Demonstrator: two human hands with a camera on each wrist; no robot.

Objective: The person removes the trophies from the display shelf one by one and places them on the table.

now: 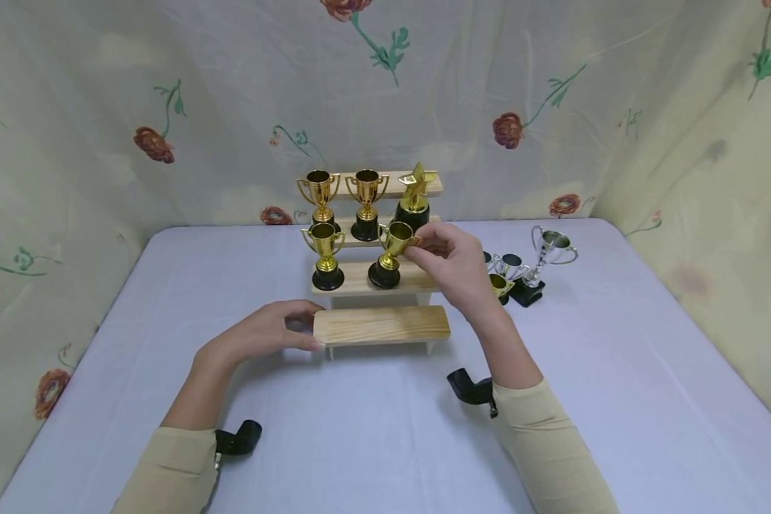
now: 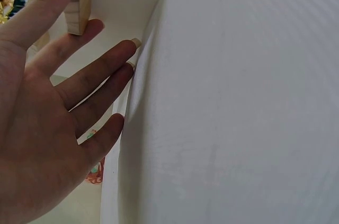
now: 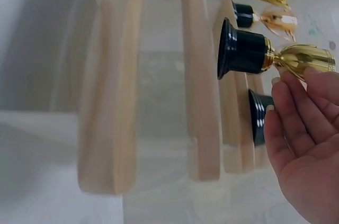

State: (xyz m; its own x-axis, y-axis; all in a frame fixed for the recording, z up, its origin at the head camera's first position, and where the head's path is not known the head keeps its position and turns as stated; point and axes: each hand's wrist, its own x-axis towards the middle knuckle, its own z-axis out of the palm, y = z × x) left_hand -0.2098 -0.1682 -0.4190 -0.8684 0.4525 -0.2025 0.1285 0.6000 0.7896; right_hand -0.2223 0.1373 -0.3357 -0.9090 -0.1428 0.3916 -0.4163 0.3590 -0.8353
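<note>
My right hand [image 1: 446, 260] pinches a small gold trophy cup [image 1: 397, 239] by its bowl and handle. The cup's black base is close over the second step of a tiered wooden display stand [image 1: 379, 327], right of another gold trophy cup [image 1: 325, 243] on that step. In the right wrist view the held cup's black base [image 3: 246, 52] is near the step's edge. My left hand [image 1: 273, 330] holds the left end of the lowest step, thumb at the front corner and fingers behind. The left wrist view shows thumb and index finger at the board's end [image 2: 79, 9], other fingers spread.
Higher on the stand are two copper-gold trophy cups [image 1: 367, 193] and a gold star trophy [image 1: 415, 187]. Right of the stand sit a silver trophy cup [image 1: 551, 246] and several smaller cups [image 1: 509, 266], partly behind my right hand. A flowered curtain surrounds the white-covered table [image 1: 360, 442].
</note>
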